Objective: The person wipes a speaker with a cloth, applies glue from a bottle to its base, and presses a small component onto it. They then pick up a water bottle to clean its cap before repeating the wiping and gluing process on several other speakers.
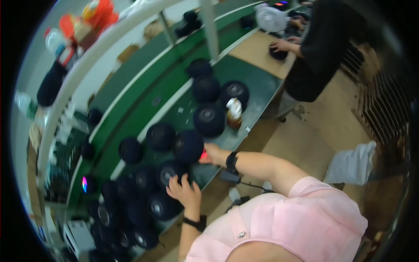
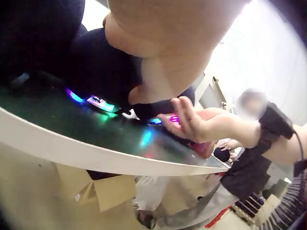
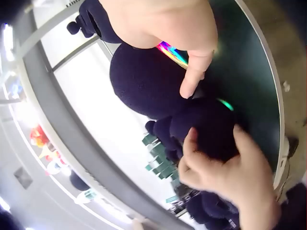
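Note:
Several dark navy, fabric-covered domes stand on the green table, some with a round emblem on top. My right hand (image 1: 213,154) is at the side of one dome (image 1: 187,146), its fingers low by the base, where a red light glows. In the right wrist view its thumb (image 3: 193,76) lies fairly straight beside that dome (image 3: 144,81), whose coloured light strip (image 3: 173,53) shows. My left hand (image 1: 185,192) rests spread fingers at a neighbouring dome with a pale emblem (image 1: 168,174). The left wrist view shows lit bases (image 2: 103,103) close over the tabletop.
More domes (image 1: 207,120) stand around a bottle with a white cap (image 1: 235,114). A green conveyor belt (image 1: 131,94) runs behind. Another person (image 1: 323,52) handles a dark dome (image 1: 278,51) at the far end. A white bag (image 1: 351,163) and an open cardboard box (image 2: 112,189) lie on the floor.

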`<action>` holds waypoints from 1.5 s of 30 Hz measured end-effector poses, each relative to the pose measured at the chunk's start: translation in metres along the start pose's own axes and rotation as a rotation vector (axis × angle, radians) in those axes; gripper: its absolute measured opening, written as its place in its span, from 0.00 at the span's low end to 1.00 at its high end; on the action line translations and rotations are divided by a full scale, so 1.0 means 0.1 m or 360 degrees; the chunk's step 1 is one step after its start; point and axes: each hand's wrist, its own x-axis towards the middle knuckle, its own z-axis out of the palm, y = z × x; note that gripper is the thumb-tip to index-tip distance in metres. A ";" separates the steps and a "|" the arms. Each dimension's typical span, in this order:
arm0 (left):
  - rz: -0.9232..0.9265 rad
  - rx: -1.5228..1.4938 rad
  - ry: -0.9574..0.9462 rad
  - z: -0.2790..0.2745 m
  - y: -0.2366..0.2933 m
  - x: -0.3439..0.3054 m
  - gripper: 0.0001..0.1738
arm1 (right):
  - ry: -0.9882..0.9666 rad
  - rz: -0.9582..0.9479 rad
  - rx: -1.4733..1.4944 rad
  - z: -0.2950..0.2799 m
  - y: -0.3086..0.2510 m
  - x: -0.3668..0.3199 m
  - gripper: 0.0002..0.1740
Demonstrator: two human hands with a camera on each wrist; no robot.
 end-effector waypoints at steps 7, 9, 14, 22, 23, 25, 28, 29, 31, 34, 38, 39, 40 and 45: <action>0.0401 -0.0664 0.0053 -0.01 0.75 0.15 0.15 | -0.0076 0.0187 -0.0280 -0.56 -0.10 -0.77 0.25; 0.0554 -0.0960 -0.0172 0.09 1.02 0.22 0.13 | -0.0267 0.0207 -0.0379 -0.93 -0.23 -1.31 0.23; 0.0445 -0.1520 -0.1105 0.72 2.01 -0.07 0.11 | 0.0011 -0.0275 0.0056 -2.28 -0.84 -2.89 0.20; 0.0925 -0.1135 -0.1833 1.23 4.60 -0.42 0.13 | 0.0927 -0.1350 0.0806 -4.69 -1.24 -4.68 0.09; 0.0853 -0.1050 -0.1953 1.32 4.85 -0.45 0.14 | 0.0943 -0.1402 0.0937 -4.90 -1.25 -4.73 0.09; 0.0862 -0.1137 -0.2056 1.59 5.34 -0.47 0.14 | 0.0852 -0.1354 0.1022 -5.26 -1.40 -4.85 0.10; 0.1221 -0.0842 -0.2090 1.74 6.13 -0.37 0.14 | 0.0811 -0.1389 0.1015 -5.76 -1.69 -4.91 0.12; 0.1206 -0.0840 -0.2081 1.82 6.37 -0.34 0.14 | 0.0863 -0.1498 0.0942 -5.95 -1.82 -4.89 0.13; 0.1233 -0.0634 -0.2197 2.04 6.88 -0.22 0.13 | 0.1043 -0.1524 0.0902 -6.35 -2.11 -4.82 0.13; 0.1165 -0.0818 -0.2113 2.58 7.63 -0.12 0.13 | 0.1297 -0.1534 0.0851 -7.03 -2.60 -4.90 0.12; 0.1232 -0.1014 -0.2024 3.42 8.97 0.14 0.17 | 0.1663 -0.1512 0.0442 -8.33 -3.05 -5.18 0.12; 0.1251 -0.1037 -0.2039 3.56 9.39 0.26 0.17 | 0.1774 -0.1495 0.0443 -8.66 -3.16 -5.33 0.11; 0.1236 -0.1058 -0.2062 3.67 9.80 0.37 0.17 | 0.1879 -0.1466 0.0439 -8.96 -3.24 -5.49 0.11; 0.1285 -0.1072 -0.2134 3.96 11.74 0.84 0.17 | 0.2186 -0.1575 0.1076 -10.13 -3.95 -6.20 0.13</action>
